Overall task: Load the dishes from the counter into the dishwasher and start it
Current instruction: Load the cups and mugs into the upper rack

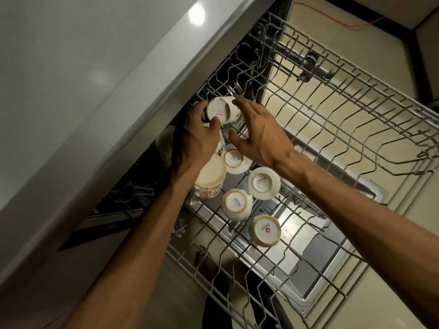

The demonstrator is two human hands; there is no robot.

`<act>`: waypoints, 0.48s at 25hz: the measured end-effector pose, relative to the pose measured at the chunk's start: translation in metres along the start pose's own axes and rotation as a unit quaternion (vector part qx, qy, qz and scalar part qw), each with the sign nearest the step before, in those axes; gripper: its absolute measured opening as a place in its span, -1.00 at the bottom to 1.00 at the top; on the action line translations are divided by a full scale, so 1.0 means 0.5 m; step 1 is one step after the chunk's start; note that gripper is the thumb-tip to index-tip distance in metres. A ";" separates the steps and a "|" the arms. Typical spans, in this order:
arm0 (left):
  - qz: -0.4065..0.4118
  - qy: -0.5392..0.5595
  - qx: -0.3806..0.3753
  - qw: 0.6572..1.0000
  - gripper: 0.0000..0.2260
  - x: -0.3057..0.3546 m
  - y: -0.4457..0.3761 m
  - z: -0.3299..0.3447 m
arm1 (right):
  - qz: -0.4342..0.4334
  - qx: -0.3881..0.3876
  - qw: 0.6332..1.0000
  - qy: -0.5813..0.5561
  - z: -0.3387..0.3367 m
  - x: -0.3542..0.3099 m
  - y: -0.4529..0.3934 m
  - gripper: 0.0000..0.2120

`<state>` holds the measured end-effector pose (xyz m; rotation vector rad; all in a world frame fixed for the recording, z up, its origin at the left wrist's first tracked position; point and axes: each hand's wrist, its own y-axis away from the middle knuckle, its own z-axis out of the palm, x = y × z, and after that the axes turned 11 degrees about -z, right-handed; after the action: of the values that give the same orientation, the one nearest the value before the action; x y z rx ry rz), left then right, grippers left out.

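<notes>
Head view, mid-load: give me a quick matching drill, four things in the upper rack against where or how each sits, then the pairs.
Things:
1. White cup with red base print
2. White cup with red Sonny logo
3. Tall cream mug with red pattern
4. Right hand

States:
A. Fingers spread, holding nothing
B. Nearest the rack's front edge, base up
C. Gripped by the left hand
D. Under the left wrist

Pairs: 1-C, 2-B, 3-D, 4-A

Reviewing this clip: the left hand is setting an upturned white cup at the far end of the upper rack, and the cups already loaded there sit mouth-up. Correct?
Not quite. The head view shows the loaded cups in the upper rack sitting mouth-down, bases up. The left hand does hold the white cup there.
</notes>
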<state>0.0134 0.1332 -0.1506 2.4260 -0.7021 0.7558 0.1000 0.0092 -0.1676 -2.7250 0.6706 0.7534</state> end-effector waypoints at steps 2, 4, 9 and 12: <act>0.019 0.004 0.003 1.000 -0.61 0.005 0.048 -0.011 | 0.010 0.034 0.999 -0.027 -0.017 -0.026 0.030 -0.41; 0.017 0.024 -0.005 1.000 -0.60 0.015 0.102 -0.024 | 0.025 0.044 0.998 -0.044 -0.038 -0.053 0.062 -0.45; 0.034 0.101 -0.007 0.994 -0.63 0.030 0.240 -0.073 | 0.033 0.064 0.996 -0.054 -0.111 -0.134 0.148 -0.56; 0.048 0.144 -0.005 0.988 -0.65 0.046 0.315 -0.123 | 0.012 0.069 0.996 -0.054 -0.158 -0.193 0.184 -0.60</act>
<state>-0.0870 0.0452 -0.0445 2.2232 -0.7064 1.1123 0.0151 -0.0621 -0.0593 -2.5359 0.7053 0.8213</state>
